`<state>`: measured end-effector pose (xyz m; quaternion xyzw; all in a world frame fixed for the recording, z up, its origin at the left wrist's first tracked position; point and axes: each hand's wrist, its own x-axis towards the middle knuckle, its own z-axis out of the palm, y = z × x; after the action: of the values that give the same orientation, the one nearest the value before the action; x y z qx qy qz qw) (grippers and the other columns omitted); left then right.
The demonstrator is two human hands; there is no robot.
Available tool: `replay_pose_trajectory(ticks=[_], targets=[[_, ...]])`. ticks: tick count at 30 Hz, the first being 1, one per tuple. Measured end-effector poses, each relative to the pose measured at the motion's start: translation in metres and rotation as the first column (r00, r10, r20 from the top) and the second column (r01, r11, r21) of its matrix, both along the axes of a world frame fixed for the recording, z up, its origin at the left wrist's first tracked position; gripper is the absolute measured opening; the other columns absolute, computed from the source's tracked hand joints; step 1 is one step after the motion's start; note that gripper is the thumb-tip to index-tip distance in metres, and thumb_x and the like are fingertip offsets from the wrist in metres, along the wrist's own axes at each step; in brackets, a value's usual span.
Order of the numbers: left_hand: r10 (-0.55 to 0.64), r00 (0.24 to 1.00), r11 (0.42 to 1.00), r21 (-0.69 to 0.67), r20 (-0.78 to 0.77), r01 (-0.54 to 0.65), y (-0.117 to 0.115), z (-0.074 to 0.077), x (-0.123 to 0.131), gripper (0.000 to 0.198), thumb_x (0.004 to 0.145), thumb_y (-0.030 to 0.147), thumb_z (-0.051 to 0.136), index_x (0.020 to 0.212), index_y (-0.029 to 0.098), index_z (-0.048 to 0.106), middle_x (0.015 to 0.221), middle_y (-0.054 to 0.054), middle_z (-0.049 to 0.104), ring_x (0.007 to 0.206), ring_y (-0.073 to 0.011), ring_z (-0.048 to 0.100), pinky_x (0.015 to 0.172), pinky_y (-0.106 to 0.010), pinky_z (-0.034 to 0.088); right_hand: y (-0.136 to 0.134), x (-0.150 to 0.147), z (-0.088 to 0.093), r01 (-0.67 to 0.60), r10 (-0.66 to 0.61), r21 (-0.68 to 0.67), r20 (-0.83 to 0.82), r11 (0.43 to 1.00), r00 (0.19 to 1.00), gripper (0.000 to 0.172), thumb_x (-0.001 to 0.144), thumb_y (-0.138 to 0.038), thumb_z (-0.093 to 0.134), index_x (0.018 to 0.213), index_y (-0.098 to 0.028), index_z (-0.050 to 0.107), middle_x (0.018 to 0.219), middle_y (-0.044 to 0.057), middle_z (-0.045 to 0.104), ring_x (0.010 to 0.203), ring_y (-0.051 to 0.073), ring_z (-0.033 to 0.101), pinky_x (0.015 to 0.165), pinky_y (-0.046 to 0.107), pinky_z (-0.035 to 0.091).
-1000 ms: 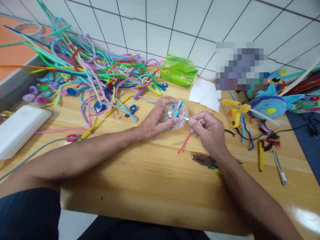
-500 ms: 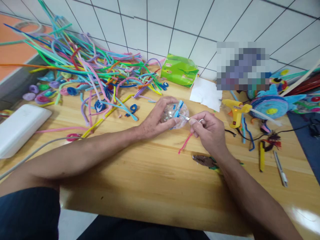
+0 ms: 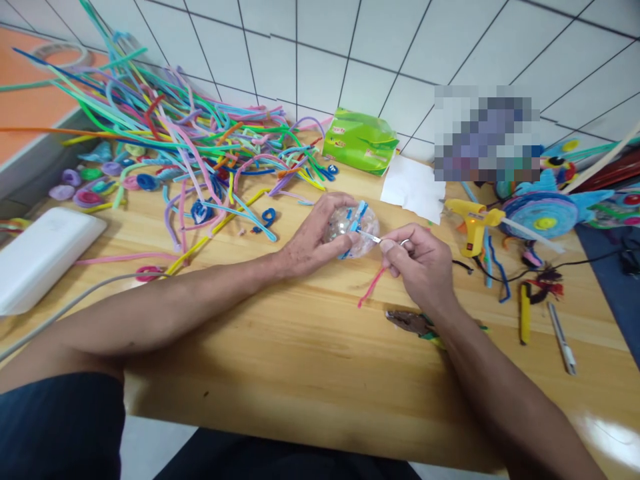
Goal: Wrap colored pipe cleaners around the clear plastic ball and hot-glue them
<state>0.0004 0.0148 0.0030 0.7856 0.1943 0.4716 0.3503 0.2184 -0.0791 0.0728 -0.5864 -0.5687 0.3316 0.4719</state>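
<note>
My left hand [image 3: 316, 233] is wrapped around a clear plastic ball [image 3: 367, 247], thumb on the near side and fingers behind. Light and dark blue pipe-cleaner pieces [image 3: 359, 215] are on the ball. In a pinch, my right hand [image 3: 417, 260] grips what look like small metal scissors [image 3: 371, 237], with a metal loop by the fingers and the tip at the blue strip. Whether the tip touches the strip or only hovers, I cannot tell. A pink pipe cleaner [image 3: 370, 290] lies below the right fingers. Pliers [image 3: 410, 322] rest beside the right forearm.
Many coloured pipe cleaners [image 3: 200, 140] are heaped at the back left, near a white box-shaped device [image 3: 55, 257]. A green packet [image 3: 360, 140] and white paper [image 3: 413, 187] lie behind the ball. Rightward are a yellow glue gun [image 3: 473, 223], a blue fish-shaped craft [image 3: 535, 213] and cutters [image 3: 524, 313].
The view has shifted very slightly. Both hands keep their hold on the ball and scissors, with almost no visible movement.
</note>
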Motion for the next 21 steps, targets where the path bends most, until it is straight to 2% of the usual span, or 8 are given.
replay_pose_trajectory(ticks=[8, 14, 21], targets=[[-0.004, 1.0, 1.0, 0.012, -0.005, 0.004, 0.0002, -0.0011, 0.0, 0.051, 0.112, 0.054, 0.07, 0.154, 0.028, 0.056, 0.155, -0.015, 0.065, 0.15, -0.0328, 0.062, 0.132, -0.056, 0.051, 0.0003, -0.0024, -0.0012, 0.008, -0.008, -0.006, 0.022, 1.0, 1.0, 0.013, 0.086, -0.035, 0.077, 0.084, -0.023, 0.074, 0.056, -0.003, 0.068, 0.044, 0.011, 0.051, 0.045, 0.023, 0.037], [0.008, 1.0, 0.999, -0.038, -0.011, -0.008, -0.0027, 0.0022, -0.0006, 0.052, 0.111, 0.059, 0.07, 0.152, 0.028, 0.057, 0.154, -0.015, 0.066, 0.148, -0.0328, 0.063, 0.131, -0.055, 0.052, 0.0, -0.005, 0.0013, 0.004, -0.005, -0.041, -0.014, 0.999, 1.0, 0.015, 0.084, -0.038, 0.077, 0.083, -0.023, 0.073, 0.056, -0.003, 0.068, 0.043, 0.011, 0.05, 0.044, 0.023, 0.037], [-0.003, 1.0, 1.0, -0.028, 0.003, 0.003, -0.0022, 0.0019, -0.0007, 0.049, 0.112, 0.054, 0.069, 0.152, 0.028, 0.056, 0.153, -0.014, 0.065, 0.147, -0.0327, 0.064, 0.131, -0.056, 0.052, -0.0001, -0.0035, 0.0035, 0.005, -0.008, -0.044, -0.056, 0.999, 0.998, 0.014, 0.082, -0.036, 0.078, 0.081, -0.024, 0.071, 0.054, -0.004, 0.067, 0.04, 0.011, 0.049, 0.042, 0.023, 0.037]])
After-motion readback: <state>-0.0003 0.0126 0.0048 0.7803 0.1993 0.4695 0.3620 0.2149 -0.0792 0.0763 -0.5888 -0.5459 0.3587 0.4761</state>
